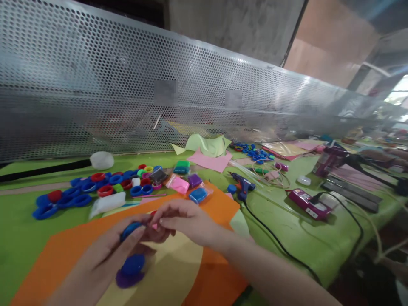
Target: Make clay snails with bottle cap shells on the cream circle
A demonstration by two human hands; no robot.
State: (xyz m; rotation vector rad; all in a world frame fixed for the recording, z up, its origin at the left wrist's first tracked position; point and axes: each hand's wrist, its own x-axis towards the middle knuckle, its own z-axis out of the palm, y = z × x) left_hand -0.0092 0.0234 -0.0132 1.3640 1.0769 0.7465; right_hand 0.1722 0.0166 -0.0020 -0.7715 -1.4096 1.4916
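Observation:
My left hand (110,250) is closed round a blue bottle cap (130,230), above the sheets of paper. Right beside it, my right hand (188,222) pinches a small pink piece (155,226) that looks like soft clay; a bit of red shows at the fingertips. The fingers of both hands meet and partly hide each other. Below my left hand, another blue cap (133,264) rests on a purple disc (124,280). Those two lie on pale yellow paper (175,267), which is on top of an orange sheet (219,272).
Beyond the paper lie blue and red ring-shaped caps (116,179) and packets of coloured clay (179,184). To the right are a glue gun (242,185) with a black cord and a purple extension socket (309,204). A perforated metal panel (134,85) borders the table's back.

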